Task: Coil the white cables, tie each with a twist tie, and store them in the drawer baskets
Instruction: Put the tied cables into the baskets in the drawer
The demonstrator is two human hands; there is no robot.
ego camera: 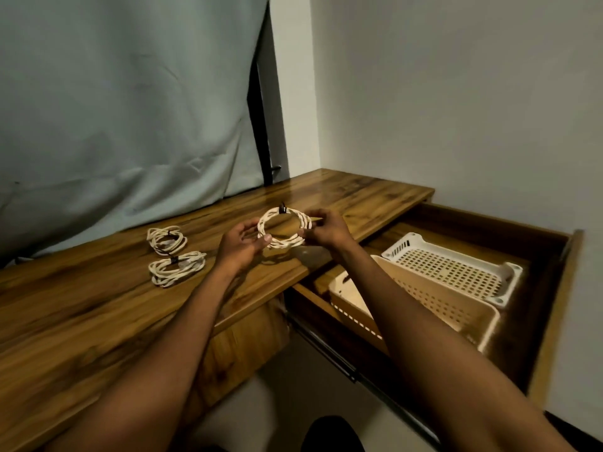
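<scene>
Now we are holding the coiled cable (283, 229) up between both hands, clear of the bench (81, 308). Our left hand (243, 244) is pinching the coil's near-left side with thumb and curled fingers, and our right hand (323, 228) is gripping its right side. At the top of the loop, away from our hands, a dark twist tie (283, 209) is sticking up, so we are judging this coil as tied, or very nearly so; whether the tie is fully twisted is too small to tell.

The coil is looking round and tidy, several pale turns wound close together with a braided look, open in the middle.

To the left of our hands, two more tied coils are lying on the bench: the far coil (166, 239) and the near coil (176, 268), each with a dark band at its top. To the right and below our hands, the drawer (554, 288) is standing open with a white basket (453, 267) and a beige basket (421, 305) inside. No cable is showing in either basket, so storing all three coils is still ahead of us.
</scene>
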